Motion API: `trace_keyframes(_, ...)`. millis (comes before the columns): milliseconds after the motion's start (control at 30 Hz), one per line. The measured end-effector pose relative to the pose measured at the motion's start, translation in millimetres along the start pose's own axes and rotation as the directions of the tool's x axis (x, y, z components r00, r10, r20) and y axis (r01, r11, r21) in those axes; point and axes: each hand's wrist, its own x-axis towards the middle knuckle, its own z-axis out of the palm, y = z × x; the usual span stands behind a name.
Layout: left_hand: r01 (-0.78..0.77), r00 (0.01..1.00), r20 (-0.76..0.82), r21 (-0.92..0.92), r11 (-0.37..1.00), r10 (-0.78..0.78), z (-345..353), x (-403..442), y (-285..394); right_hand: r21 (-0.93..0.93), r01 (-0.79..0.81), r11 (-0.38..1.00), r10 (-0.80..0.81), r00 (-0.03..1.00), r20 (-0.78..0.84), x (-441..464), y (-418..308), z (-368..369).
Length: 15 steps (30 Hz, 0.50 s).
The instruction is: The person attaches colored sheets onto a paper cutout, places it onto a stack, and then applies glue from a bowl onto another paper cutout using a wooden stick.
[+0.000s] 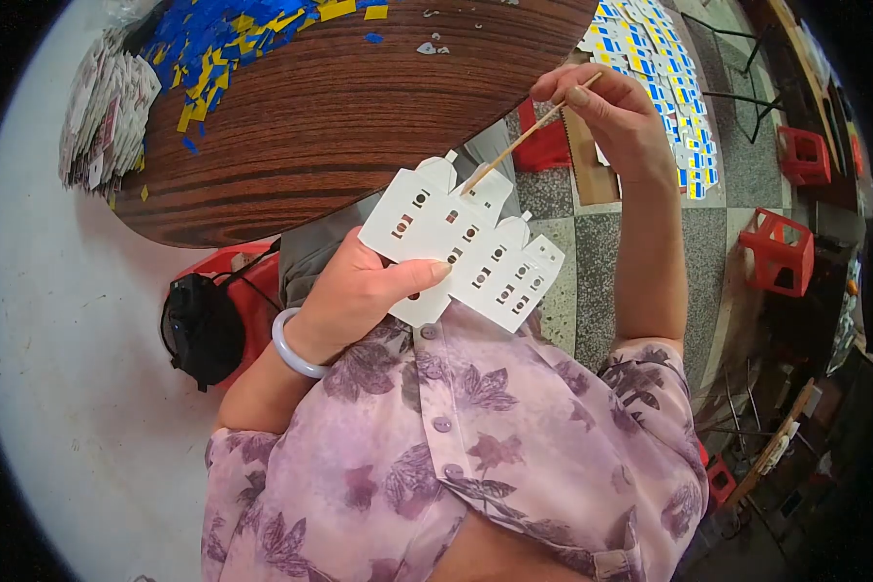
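Observation:
A white die-cut card (475, 254) with rows of small cut-out windows lies tilted over my lap, at the edge of the brown table. My left hand (359, 291) grips its lower left part, thumb on top and the fingers hidden beneath. Between the thumb and fingers of my right hand (601, 102) is the upper end of a thin wooden stick (524, 136). The lower tip of the stick meets the top edge of the card, near a small slot between two tabs.
The brown table (310, 126) bears blue and yellow pieces (204, 58) and a stack of folded cards (107, 116). Printed sheets (655, 87) lie at the upper right. Red stools (778, 252) stand at the right. A black bag (204, 330) is at the left.

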Motion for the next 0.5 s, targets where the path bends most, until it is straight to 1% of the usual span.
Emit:
trace_keyframes(200, 0.028, 1.0, 0.011, -0.042, 0.999, -0.027, -1.4, -1.3, -1.8, 0.029, -0.002, 1.0, 0.001, 0.999, 0.038, -1.6, 0.5, 1.3)
trace_keyframes(300, 0.025, 1.0, 0.015, -0.049, 0.998, -0.025, -1.0, -1.4, -1.4, 0.036, -0.047, 0.998, 0.045, 0.998, 0.051, -2.3, 2.9, -2.2)
trace_keyframes(400, 0.02, 1.0, 0.019, -0.058, 0.998, -0.019, -0.7, -1.0, -2.6, 0.061, 0.001, 0.998, -0.004, 0.999, 0.051, -0.9, 3.9, -1.7)
trace_keyframes(500, 0.02, 1.0, 0.018, -0.056, 0.998, -0.019, -1.1, -1.2, -3.6, 0.143, 0.02, 0.989, -0.028, 0.998, 0.052, 0.0, 4.9, -6.6)
